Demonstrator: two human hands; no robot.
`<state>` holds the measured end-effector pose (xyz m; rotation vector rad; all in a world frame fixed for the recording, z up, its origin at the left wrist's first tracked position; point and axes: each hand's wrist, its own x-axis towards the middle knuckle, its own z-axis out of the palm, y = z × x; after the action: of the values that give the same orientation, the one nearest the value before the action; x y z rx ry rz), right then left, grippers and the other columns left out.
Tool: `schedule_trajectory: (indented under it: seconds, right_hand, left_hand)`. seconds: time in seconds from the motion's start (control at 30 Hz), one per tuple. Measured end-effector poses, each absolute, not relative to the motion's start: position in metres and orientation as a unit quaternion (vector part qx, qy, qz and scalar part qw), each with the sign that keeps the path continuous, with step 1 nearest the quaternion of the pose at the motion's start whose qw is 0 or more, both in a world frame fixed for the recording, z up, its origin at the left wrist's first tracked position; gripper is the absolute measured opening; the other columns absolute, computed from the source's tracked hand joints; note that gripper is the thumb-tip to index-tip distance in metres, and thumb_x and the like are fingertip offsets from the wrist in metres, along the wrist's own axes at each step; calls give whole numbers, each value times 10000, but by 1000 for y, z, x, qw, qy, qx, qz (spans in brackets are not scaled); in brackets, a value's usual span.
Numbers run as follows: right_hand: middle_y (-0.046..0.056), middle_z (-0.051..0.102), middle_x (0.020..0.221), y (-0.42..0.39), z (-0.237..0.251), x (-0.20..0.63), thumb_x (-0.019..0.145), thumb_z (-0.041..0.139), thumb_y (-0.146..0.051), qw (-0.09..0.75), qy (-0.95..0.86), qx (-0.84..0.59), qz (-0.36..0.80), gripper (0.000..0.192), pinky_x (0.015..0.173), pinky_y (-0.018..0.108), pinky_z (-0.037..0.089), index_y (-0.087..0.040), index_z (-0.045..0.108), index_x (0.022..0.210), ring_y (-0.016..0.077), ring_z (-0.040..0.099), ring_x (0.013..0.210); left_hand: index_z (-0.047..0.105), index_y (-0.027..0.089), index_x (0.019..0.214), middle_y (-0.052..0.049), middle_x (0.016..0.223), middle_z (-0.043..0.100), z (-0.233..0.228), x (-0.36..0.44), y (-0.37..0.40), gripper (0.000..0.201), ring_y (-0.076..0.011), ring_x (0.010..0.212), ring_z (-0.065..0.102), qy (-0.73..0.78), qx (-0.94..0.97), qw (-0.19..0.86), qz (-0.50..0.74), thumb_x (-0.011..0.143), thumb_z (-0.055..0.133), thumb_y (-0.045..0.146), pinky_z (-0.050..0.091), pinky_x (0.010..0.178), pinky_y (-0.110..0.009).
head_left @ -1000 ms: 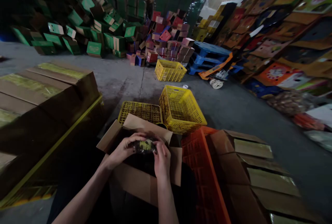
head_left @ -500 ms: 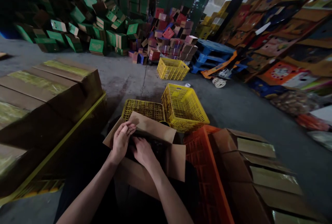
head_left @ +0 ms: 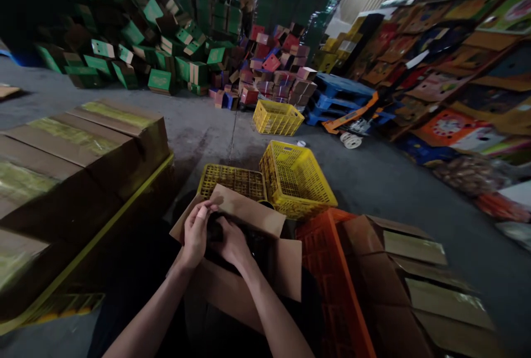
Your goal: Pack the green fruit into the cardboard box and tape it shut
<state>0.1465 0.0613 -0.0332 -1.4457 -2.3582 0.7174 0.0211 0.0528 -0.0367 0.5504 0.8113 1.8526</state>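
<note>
An open brown cardboard box (head_left: 249, 214) stands right in front of me with its flaps spread. Both my hands reach down into its dark inside. My left hand (head_left: 194, 233) is at the box's left rim, fingers curled over something dark. My right hand (head_left: 232, 242) lies beside it, pressing down on the dark contents. What either hand holds is too dark to make out.
Two yellow crates (head_left: 296, 178) sit just beyond the box, a third (head_left: 277, 117) farther off. An orange crate (head_left: 327, 269) and sealed cartons (head_left: 406, 275) stand at my right, taped cartons (head_left: 78, 153) at my left. Heaps of green (head_left: 136, 42) and pink boxes (head_left: 274, 70) fill the back.
One second ago both hands held a small dark packet with a yellow label above the box. They have since gone down into the box, and the packet is out of sight.
</note>
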Motion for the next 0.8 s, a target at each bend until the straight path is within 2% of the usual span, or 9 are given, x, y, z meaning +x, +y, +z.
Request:
schedule_trajectory:
  seconds: [0.1,0.2,0.27,0.4,0.5,0.57,0.67,0.8]
  right_hand:
    - [40,678,1133,44,-25,170,722,754,-164,273,-771,-515,255,458,958,375,510,-260,581,1135,244,644,1080]
    - [58,649,1161,26,-21,186,755,739,-161,379,-717,-540,226,454,983,399,505,-254,551,1158,244,618,1108]
    - [82,632,1191,18,-22,191,783,727,-186,430,-687,-554,190,440,996,428,503,-245,541,1178,258,603,1132]
    - [121,594,1289,12,-27,193,827,688,-219,478,-653,-562,168,476,1023,469,497,-241,525,1273,282,573,1208]
    - [134,499,1459,11,-28,195,850,643,-238,493,-632,-545,246,676,1056,478,485,-259,386,1475,293,498,1341]
    - [112,419,1552,10,-27,198,897,579,-274,507,-604,-522,325,701,1079,473,474,-280,306,1543,285,430,1419]
    - [89,445,1554,13,-27,204,975,484,-381,545,-525,-525,389,549,1101,463,459,-272,405,1508,269,441,1421]
    - [124,671,1318,20,-32,207,921,587,-531,559,-424,-560,441,499,979,431,552,-199,640,1290,296,638,1207]
  left_hand:
    - [741,184,1031,-52,945,741,-37,21,54,339,-184,946,697,346,224,495,765,854,731,473,508,955,-307]
    - [744,177,1055,-69,966,748,-34,22,52,370,-208,973,697,367,238,525,730,858,723,490,508,960,-325]
    - [747,172,1092,-106,1054,750,-28,24,49,411,-254,1057,685,369,288,570,675,865,708,513,500,990,-361]
    - [739,198,1180,-124,1247,708,-16,29,43,449,-324,1200,632,338,413,643,550,795,807,419,472,1047,-403]
    - [724,203,1209,-108,1214,722,-15,29,41,473,-314,1135,662,344,435,658,509,769,835,336,500,1005,-407]
    - [717,198,1216,-102,1173,730,-17,28,42,461,-301,1102,670,354,446,651,503,780,822,310,510,987,-408]
    - [735,218,1183,-100,1206,705,-19,26,41,429,-298,1143,645,367,486,607,510,766,826,267,489,1022,-414]
    - [763,245,1123,-113,1376,604,-16,26,39,422,-328,1317,536,365,532,562,517,713,861,242,425,1109,-431]
